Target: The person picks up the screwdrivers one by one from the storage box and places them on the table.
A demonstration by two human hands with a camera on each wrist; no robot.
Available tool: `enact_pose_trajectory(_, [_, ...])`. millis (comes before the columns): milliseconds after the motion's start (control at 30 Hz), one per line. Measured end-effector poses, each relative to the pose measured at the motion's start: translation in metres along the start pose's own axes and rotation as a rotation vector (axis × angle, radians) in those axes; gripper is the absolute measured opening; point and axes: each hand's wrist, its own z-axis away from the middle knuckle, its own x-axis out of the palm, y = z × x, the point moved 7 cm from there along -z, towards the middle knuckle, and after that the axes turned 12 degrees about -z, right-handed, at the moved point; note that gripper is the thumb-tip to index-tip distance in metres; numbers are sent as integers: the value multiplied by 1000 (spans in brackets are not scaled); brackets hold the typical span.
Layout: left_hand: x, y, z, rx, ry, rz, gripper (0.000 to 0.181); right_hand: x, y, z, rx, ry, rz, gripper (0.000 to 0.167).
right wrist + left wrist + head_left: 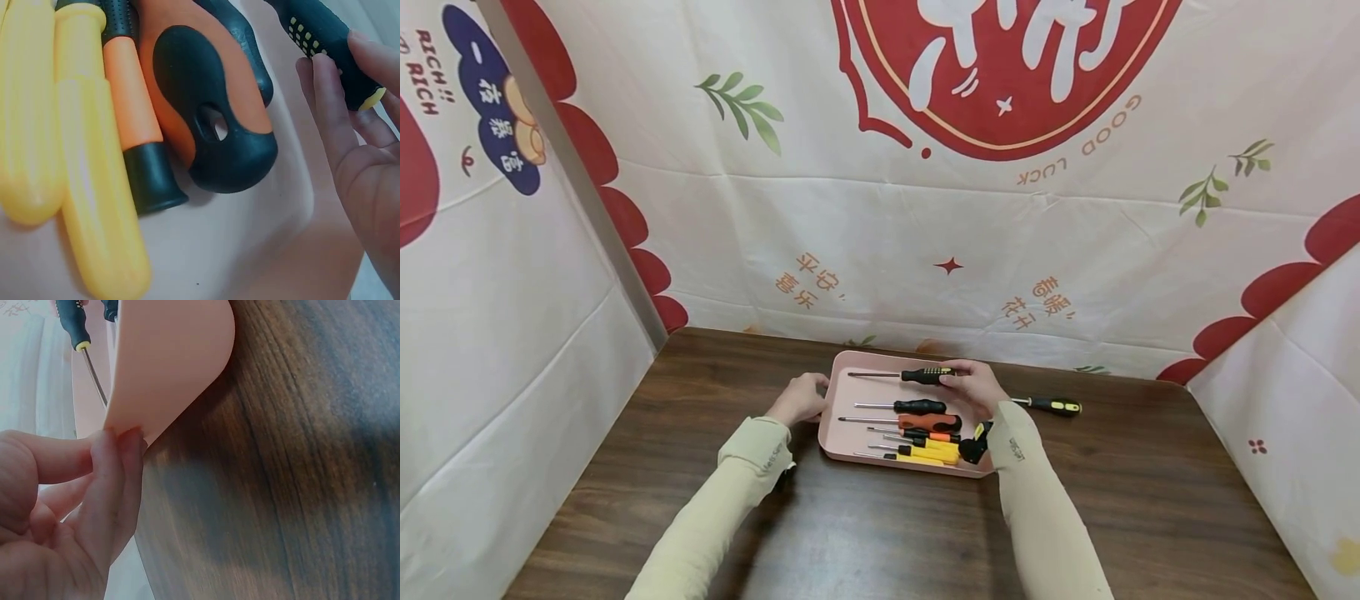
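Note:
A pink tray [841,396] lies on the table with several screwdrivers in it. My left hand [801,400] pinches the tray's left rim between thumb and fingers, as the left wrist view shows. At the far side of the tray, my right hand [976,385] grips the handle end of a black screwdriver [921,377] dotted with yellow, its shaft pointing left. Nearer me lie a plain black-handled screwdriver [920,407], an orange-and-black screwdriver [928,422] and yellow-handled screwdrivers [103,181]. A slimmer one has an orange and black handle [132,94].
Right of the tray, a black-and-yellow screwdriver [1056,407] lies on the brown wooden table [887,533]; its tip is hidden behind my right arm. A black object [973,446] sits at the tray's right side by my sleeve. Printed cloth [880,217] hangs behind the table.

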Motion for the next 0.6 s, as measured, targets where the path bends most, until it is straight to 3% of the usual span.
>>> enact_pose_trajectory(233, [1, -1, -1, 2, -1, 0, 37, -8, -7, 3, -12, 19, 42, 42])
enact_pose_trajectory(600, [3, -4, -2, -23, -24, 7, 39, -19, -17, 13, -7, -41, -44, 49])
